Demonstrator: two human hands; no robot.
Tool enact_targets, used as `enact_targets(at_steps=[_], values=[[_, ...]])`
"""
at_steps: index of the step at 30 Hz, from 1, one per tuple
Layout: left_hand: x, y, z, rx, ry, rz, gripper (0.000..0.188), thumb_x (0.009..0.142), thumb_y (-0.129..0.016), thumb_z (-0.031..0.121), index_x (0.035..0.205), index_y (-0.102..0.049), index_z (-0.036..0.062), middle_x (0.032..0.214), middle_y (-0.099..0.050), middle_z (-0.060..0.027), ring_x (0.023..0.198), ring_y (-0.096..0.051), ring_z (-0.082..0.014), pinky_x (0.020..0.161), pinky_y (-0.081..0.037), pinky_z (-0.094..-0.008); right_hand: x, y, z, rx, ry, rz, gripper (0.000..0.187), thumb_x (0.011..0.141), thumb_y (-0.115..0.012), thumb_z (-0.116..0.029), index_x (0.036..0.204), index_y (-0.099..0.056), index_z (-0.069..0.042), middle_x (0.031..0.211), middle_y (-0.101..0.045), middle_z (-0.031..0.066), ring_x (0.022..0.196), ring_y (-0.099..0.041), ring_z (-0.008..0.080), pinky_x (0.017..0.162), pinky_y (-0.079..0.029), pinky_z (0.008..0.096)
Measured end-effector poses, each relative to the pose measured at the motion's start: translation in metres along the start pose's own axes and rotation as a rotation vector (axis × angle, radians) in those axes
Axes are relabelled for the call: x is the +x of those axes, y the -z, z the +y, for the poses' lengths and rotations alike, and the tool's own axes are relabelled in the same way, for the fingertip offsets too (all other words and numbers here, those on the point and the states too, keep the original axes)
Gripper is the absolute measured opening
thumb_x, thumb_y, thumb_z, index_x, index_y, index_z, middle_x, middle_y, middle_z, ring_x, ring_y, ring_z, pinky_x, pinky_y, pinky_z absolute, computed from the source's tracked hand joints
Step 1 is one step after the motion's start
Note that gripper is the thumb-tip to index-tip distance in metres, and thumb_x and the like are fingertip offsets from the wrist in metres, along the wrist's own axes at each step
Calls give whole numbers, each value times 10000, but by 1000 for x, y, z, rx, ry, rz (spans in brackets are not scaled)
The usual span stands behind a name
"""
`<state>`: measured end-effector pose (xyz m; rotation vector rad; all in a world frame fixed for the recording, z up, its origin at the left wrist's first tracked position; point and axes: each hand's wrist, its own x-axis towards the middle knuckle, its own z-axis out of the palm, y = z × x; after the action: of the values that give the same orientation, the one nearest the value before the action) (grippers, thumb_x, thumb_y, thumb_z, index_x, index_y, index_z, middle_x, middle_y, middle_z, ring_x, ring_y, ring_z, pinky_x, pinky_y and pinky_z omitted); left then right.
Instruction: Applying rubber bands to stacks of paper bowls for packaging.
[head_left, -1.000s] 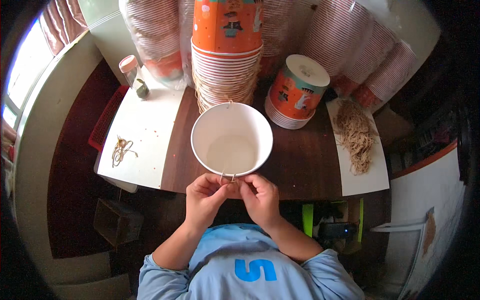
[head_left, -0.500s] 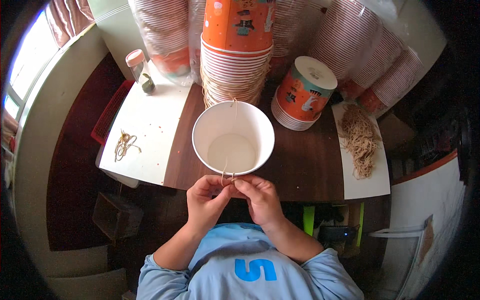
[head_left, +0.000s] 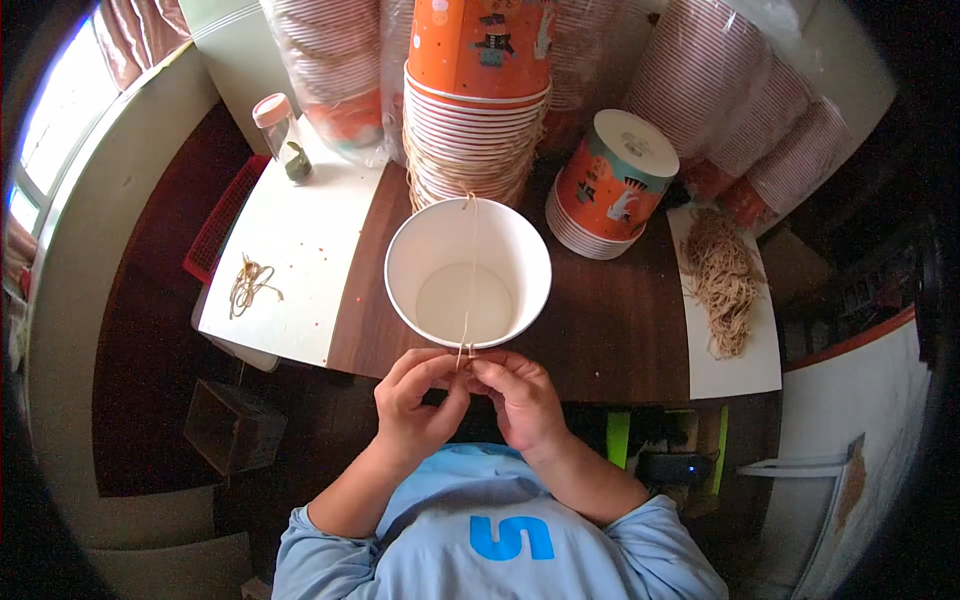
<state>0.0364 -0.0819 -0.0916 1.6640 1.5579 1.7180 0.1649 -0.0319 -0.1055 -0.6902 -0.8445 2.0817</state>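
Note:
A white-lined paper bucket sits at the table's near edge, its mouth facing me. A thin tan string runs across the mouth from the far rim to the near rim. At the near rim my left hand is closed, thumb and forefinger pinching the string. Close beside it, my right hand pinches the string's end against the rim with thumb and finger. The fingertips nearly touch, and the lower fingers are partly hidden under the rim.
Behind the bucket rises a stack of orange paper buckets. Upside-down buckets stand to the right, near a heap of tan strings. Loose strings and a clear jar are on the left. Wrapped bucket stacks line the back.
The string now lies straight across the bucket's mouth, where less of it showed before. My left fingers have shifted slightly right, closer to the right hand.

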Motion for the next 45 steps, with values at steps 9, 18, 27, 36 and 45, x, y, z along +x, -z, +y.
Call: enact_targets(at_steps=[9,18,27,36,45], values=[[0,1,-1,83,-14,17,164,705,-672,-63,860,-645,-18,827,-638,-115,714,-649,-170,621,-544,-269,0,3,-3,-138,7,59,169,866,-577,-112,979,-659,-16,919,-664,62,821,-615,130,768,-478,260],[-9,5,-3,-119,240,-79,75,745,-643,-41,818,-633,-23,753,-638,-75,694,-621,-135,634,-483,-229,2,-5,-6,-31,-41,54,147,855,-602,-135,947,-652,-32,877,-656,42,812,-607,122,742,-465,243],[-10,7,-10,-541,541,-24,37,832,-596,-6,831,-619,-34,765,-642,-50,700,-590,-80,652,-477,-200,5,9,-3,-308,71,89,168,862,-633,-142,970,-643,-14,913,-658,53,813,-604,109,769,-488,274],[-12,4,-15,-656,598,-12,43,832,-595,-3,832,-620,-38,760,-647,-62,680,-587,-86,626,-477,-207,2,-3,-12,-953,519,233,117,866,-613,-110,918,-607,-5,854,-628,141,785,-620,254,718,-480,337],[-14,10,-4,-227,200,43,60,829,-631,17,862,-622,-32,823,-648,-99,725,-604,-148,656,-476,-249,-3,2,-19,-948,639,206,115,825,-653,-84,880,-592,-4,851,-591,92,713,-572,161,670,-464,271]])
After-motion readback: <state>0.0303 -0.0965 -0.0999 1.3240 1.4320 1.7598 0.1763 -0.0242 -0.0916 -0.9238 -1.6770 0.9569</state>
